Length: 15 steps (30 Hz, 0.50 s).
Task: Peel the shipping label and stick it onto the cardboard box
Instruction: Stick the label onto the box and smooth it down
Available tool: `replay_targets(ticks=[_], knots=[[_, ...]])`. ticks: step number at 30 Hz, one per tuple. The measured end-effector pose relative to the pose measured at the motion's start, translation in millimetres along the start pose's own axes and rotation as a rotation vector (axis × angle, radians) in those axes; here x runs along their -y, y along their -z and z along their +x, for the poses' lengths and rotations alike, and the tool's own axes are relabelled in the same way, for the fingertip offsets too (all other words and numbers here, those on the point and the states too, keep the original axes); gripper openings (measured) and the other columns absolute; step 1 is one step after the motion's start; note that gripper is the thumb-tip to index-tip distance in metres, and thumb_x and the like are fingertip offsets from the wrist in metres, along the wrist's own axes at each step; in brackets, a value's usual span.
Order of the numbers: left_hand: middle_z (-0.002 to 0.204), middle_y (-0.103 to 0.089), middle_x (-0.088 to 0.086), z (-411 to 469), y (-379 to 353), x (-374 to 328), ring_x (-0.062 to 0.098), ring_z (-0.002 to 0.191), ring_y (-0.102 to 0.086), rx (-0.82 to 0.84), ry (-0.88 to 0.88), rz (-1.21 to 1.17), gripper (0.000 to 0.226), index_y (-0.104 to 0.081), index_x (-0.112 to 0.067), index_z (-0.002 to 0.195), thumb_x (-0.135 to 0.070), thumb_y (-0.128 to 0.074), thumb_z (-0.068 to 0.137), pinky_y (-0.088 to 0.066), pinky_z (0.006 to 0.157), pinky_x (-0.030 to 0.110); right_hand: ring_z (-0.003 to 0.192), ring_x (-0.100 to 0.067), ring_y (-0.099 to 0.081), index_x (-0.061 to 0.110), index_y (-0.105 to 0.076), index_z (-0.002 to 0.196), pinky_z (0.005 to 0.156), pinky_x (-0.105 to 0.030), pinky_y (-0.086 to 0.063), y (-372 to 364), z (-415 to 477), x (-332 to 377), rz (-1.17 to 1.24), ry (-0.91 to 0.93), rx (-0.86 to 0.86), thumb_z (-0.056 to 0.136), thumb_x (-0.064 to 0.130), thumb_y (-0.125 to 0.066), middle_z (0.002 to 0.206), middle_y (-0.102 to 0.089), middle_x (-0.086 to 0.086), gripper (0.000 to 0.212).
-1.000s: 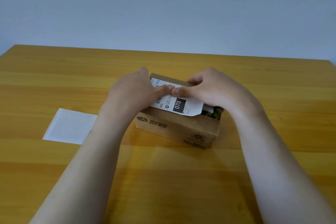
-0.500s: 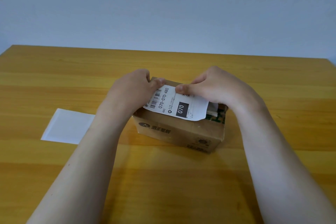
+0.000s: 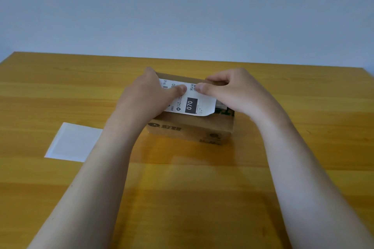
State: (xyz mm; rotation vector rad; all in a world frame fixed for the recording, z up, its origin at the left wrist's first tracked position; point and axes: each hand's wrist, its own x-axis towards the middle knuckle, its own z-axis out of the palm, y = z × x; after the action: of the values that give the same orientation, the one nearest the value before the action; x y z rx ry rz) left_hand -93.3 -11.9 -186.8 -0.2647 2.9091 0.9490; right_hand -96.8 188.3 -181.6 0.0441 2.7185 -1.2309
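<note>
**A:** So the shipping label is down on top of the cardboard box now. Half a second ago the thumbs were spread apart, the left hand out at the label's left edge with the barcode and "070-070-A80" showing. Now both thumbs sit nearly together in the middle and the left one covers most of that print. Looks like the person is rubbing it flat, back and forth.

**B:** Agreed, peel seems done. The white backing sheet lies on the table well to the left of the box, nobody touching it. So it's the press-down stage, close to finished I'd say.

**A:** Grip-wise? Left hand lies flat over the label's left part, thumb pressing down, not pinching anything. The right hand has its fingers curled, thumb tip on the label near the QR code.

**B:** Whether the right fingers hook over the box's far edge, can't tell. The label's near right corner seems to hang just past the box edge, unstuck maybe. Left edge of the label is hidden under the hand, and the small print is too blurry to read.
</note>
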Motion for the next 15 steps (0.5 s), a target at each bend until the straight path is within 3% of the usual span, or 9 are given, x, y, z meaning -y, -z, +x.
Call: replay_targets(ticks=[3,5,7,10,15], knots=[[0.126,-0.062,0.005,-0.8,-3.6,0.3,0.027,0.109,-0.061,0.025,-0.051,0.046,0.089,-0.031,-0.022,0.157,-0.065,-0.068,0.088,-0.043,0.072,0.034,0.134,-0.010,-0.056,0.029,-0.060,0.148,0.093,-0.029,-0.042,-4.1,0.9,-0.1,-0.050,0.036,0.028,0.081,0.066,-0.077,0.151,-0.059,0.010,0.079],[0.140,-0.060,0.006,-0.4,-5.0,1.6,0.026,0.118,-0.059,0.034,-0.102,0.075,0.091,-0.027,-0.027,0.161,-0.065,-0.066,0.088,-0.040,0.079,0.032,0.135,-0.011,-0.055,0.031,-0.058,0.149,0.093,-0.030,-0.041,-6.3,1.8,-1.1,-0.063,0.029,0.038,0.076,0.069,-0.079,0.152,-0.058,0.011,0.085],[0.144,-0.057,0.002,0.4,-4.1,3.2,0.025,0.120,-0.058,0.048,-0.106,0.077,0.086,-0.035,-0.027,0.158,-0.066,-0.065,0.088,-0.042,0.080,0.033,0.125,-0.010,-0.056,0.033,-0.058,0.148,0.090,-0.031,-0.043,-7.8,3.0,-1.8,-0.059,0.016,0.050,0.072,0.070,-0.082,0.149,-0.058,0.012,0.087],[0.136,-0.061,-0.001,2.1,-3.3,4.5,0.023,0.109,-0.060,0.057,-0.093,0.069,0.078,-0.045,-0.028,0.150,-0.067,-0.066,0.086,-0.048,0.077,0.035,0.113,-0.008,-0.053,0.036,-0.058,0.147,0.082,-0.030,-0.044,-9.3,5.3,-3.7,-0.062,0.021,0.051,0.069,0.069,-0.084,0.146,-0.058,0.013,0.088],[0.093,-0.057,-0.008,0.9,-4.3,3.1,0.018,0.083,-0.060,0.027,-0.063,0.109,0.063,-0.049,-0.026,0.126,-0.070,-0.066,0.084,-0.041,0.057,0.030,0.122,-0.012,-0.058,0.034,-0.064,0.141,0.081,-0.028,-0.045,-9.5,8.6,-7.0,-0.050,0.039,0.030,0.070,0.066,-0.087,0.142,-0.062,0.010,0.081]])
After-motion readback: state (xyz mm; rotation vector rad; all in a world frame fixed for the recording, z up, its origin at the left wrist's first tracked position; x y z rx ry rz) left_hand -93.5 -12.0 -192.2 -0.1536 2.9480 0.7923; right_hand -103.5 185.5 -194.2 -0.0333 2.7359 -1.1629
